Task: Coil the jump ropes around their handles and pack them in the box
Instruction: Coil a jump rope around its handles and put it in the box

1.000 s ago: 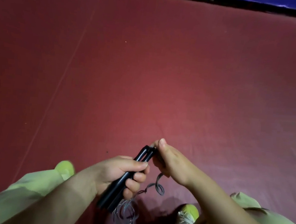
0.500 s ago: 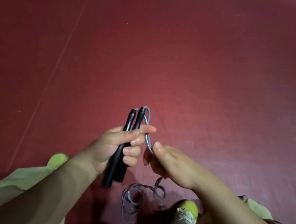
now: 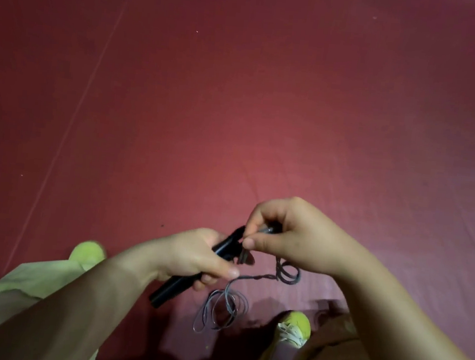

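Head view showed left hand (image 3: 194, 258) gripping paired black cylindrical jump-rope handles (image 3: 175, 287) over red floor mat (image 3: 239, 93), right hand (image 3: 288, 237) fingers pinching thin grey cord (image 3: 226, 309) at their top: coiling under way, next wraps likely needing tension; box unseen.

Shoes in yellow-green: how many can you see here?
2. The left shoe peeks out above the left forearm on the red floor; the right shoe sits low, right of the dangling rope loops. Both are partly hidden.
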Demonstrator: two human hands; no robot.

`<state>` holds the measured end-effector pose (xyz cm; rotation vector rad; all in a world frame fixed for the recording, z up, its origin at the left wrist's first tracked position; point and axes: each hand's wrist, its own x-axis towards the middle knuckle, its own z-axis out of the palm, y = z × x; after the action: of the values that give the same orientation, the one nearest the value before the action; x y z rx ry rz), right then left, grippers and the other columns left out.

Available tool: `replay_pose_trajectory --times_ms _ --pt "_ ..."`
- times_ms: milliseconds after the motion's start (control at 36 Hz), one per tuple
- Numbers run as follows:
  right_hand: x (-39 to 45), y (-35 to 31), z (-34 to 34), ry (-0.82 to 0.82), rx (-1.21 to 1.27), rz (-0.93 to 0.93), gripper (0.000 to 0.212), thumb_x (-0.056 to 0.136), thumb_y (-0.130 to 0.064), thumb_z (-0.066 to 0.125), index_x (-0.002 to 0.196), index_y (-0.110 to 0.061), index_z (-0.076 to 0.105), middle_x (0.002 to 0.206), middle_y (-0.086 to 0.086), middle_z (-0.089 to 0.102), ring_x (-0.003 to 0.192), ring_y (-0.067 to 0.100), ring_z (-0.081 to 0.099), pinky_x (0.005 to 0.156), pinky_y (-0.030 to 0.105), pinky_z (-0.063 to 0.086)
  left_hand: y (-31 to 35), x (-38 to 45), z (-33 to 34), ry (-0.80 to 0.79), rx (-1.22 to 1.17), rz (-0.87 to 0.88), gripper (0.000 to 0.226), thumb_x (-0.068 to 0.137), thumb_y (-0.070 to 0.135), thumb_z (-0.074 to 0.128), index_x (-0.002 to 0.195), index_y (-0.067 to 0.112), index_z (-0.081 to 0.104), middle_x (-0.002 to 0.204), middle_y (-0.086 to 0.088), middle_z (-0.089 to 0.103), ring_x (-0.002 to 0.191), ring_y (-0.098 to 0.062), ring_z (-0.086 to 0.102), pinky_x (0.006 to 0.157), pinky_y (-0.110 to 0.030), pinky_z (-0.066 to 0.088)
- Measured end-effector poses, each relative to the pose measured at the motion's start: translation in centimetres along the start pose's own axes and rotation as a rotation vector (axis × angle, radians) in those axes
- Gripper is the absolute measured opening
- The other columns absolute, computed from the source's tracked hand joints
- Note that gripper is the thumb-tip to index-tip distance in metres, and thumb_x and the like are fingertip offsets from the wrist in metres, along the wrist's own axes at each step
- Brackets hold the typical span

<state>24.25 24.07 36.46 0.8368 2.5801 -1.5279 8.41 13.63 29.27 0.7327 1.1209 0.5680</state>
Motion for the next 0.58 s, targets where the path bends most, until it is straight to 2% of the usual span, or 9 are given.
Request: replay_pose_trajectory --times_ms 56,167,278,333,389,444,472,528,583 --pt "0.6 0.6 0.1 0.024 0.139 -0.008 0.02 0.078 -0.011 0.077 0.069 -0.02 0.063 0.06 -0.004 0.06 0.055 0.007 0.053 0.055 0.026 0.044 0.0 -0.1 0.6 -0.087 0.025 0.005 0.016 0.071 0.013 0.064 0.081 0.024 0.068 0.055 0.003 0.041 0.045 -0.006 0.036 0.044 -0.02 0.031" --pt "1.7 1.8 0.6 -0.013 0.431 -0.002 0.019 0.073 -0.015 0.075 0.068 -0.016 0.056 0.051 -0.009 0.047 0.045 0.004 0.039 0.044 0.017 0.031 0.6 -0.5 1.2 -0.302 -0.025 0.034 0.03 0.076 0.008 0.06 0.106 0.013 0.059 0.06 0.01 0.05 0.046 -0.004 0.038 0.045 -0.017 0.032" --pt "2.6 2.9 2.0 -0.111 0.715 0.072 0.021 0.071 -0.023 0.073 0.064 -0.017 0.054 0.05 -0.006 0.046 0.042 0.004 0.038 0.041 0.017 0.027 0.6 -1.1 0.6 -0.469 -0.158 0.098 0.034 0.075 0.016 0.073 0.106 0.012 0.06 0.06 0.012 0.051 0.046 -0.002 0.04 0.046 -0.016 0.035" --pt "2.9 3.2 2.9 -0.088 0.848 0.097 0.024 0.075 -0.025 0.069 0.063 -0.015 0.05 0.048 -0.002 0.047 0.04 0.008 0.038 0.042 0.023 0.023 0.3 -1.3 -0.1 -0.509 -0.297 0.153 0.031 0.076 0.021 0.077 0.103 0.015 0.065 0.06 0.009 0.048 0.046 -0.001 0.041 0.046 -0.015 0.037" --pt "3.2 3.1 3.2 -0.051 0.94 0.083 0.026 0.081 -0.032 0.059 0.061 -0.017 0.054 0.046 0.004 0.045 0.037 0.011 0.033 0.042 0.025 0.015 0.0 -1.4 -1.1 -0.511 -0.423 0.216 0.029 0.077 0.023 0.076 0.104 0.016 0.066 0.064 0.006 0.047 0.048 -0.001 0.043 0.048 -0.015 0.039" --pt "3.1 2.8 2.8 -0.029 0.948 0.016 0.034 0.088 -0.033 0.046 0.065 -0.02 0.066 0.048 0.004 0.044 0.039 0.009 0.032 0.041 0.023 0.015 0.0 -1.3 -2.1 -0.516 -0.505 0.261 0.028 0.081 0.022 0.072 0.107 0.015 0.064 0.07 0.005 0.05 0.052 -0.001 0.046 0.05 -0.016 0.042" --pt "3.0 2.6 2.4 -0.03 0.925 -0.016 0.034 0.09 -0.031 0.042 0.074 -0.021 0.071 0.051 0.003 0.045 0.041 0.007 0.034 0.042 0.022 0.018 0.0 -1.3 -2.4 -0.515 -0.529 0.278 0.027 0.084 0.022 0.07 0.109 0.014 0.063 0.072 0.005 0.052 0.054 -0.002 0.047 0.051 -0.016 0.042" --pt "2.7 2.6 1.8 -0.019 0.851 -0.04 0.029 0.089 -0.026 0.045 0.098 -0.012 0.069 0.057 -0.002 0.051 0.048 0.004 0.04 0.044 0.017 0.024 0.1 -1.2 -2.8 -0.493 -0.544 0.296 0.026 0.085 0.022 0.068 0.109 0.014 0.063 0.074 0.005 0.054 0.055 -0.002 0.048 0.052 -0.017 0.043" --pt "2.5 2.8 1.7 0.02 0.746 -0.043 0.025 0.086 -0.022 0.053 0.104 -0.011 0.068 0.06 -0.006 0.053 0.053 0.004 0.041 0.047 0.016 0.029 0.1 -1.1 -2.8 -0.44 -0.537 0.302 0.027 0.081 0.025 0.072 0.105 0.016 0.065 0.071 0.005 0.053 0.053 -0.003 0.047 0.05 -0.017 0.042"
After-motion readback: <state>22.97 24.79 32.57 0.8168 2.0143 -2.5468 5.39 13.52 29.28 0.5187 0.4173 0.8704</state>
